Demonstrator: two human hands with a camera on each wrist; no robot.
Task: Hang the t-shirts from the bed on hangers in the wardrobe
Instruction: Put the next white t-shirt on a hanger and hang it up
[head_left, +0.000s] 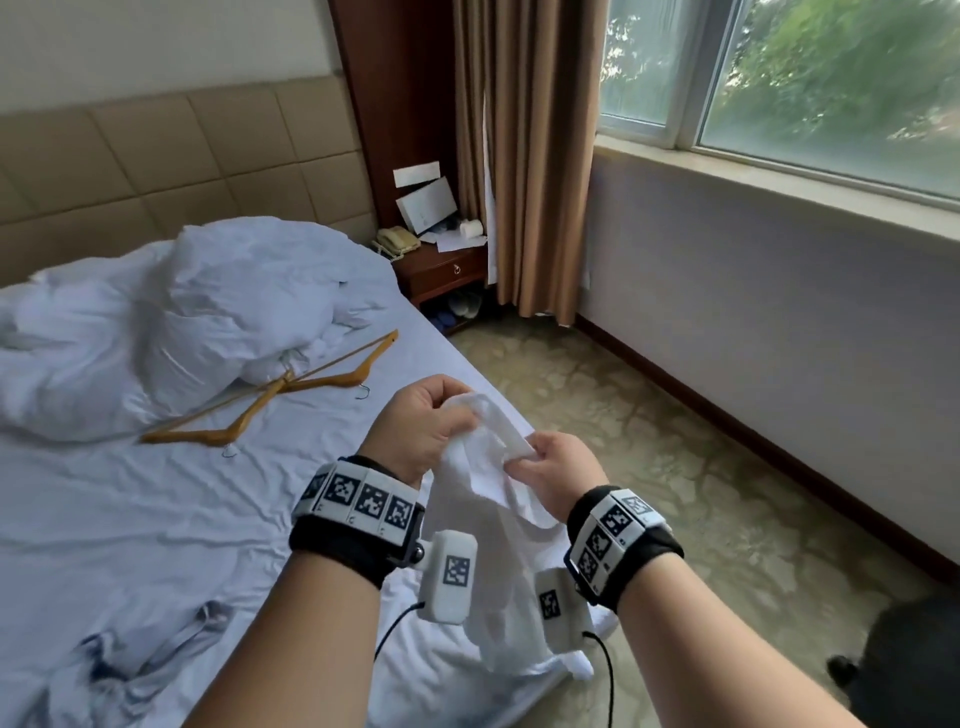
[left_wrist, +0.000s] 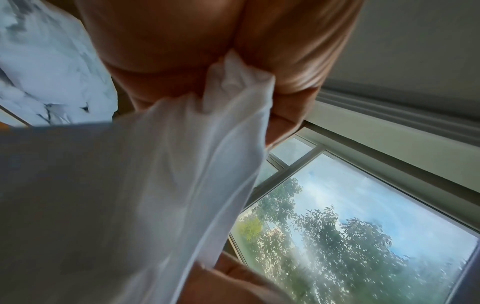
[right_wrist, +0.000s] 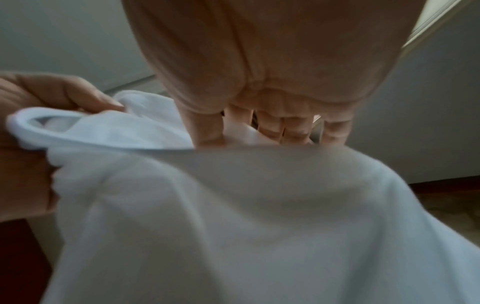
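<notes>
Early stage: left hand (head_left: 423, 423) and right hand (head_left: 558, 470) both pinch the white t-shirt (head_left: 498, 545) at its top, lower centre of frame, above the bed edge. Two wooden hangers (head_left: 270, 397) lie unused on the bed (head_left: 156, 519), centre left; another garment (head_left: 119, 670) lower left. Nothing hung; wardrobe unseen.

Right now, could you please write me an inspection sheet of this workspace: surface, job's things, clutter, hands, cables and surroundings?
Surface: bed, wrinkled white sheet, duvet bunched near the headboard.
Job's things: white t-shirt held up at the bed's edge; two wooden hangers lying on the bed; a second garment, white and dark, on the near sheet.
Clutter: telephone and papers on the nightstand.
Hands: left hand and right hand both grip the t-shirt.
Cables: black cable from each wrist unit.
Surroundings: window, brown curtain; wardrobe not seen.
</notes>
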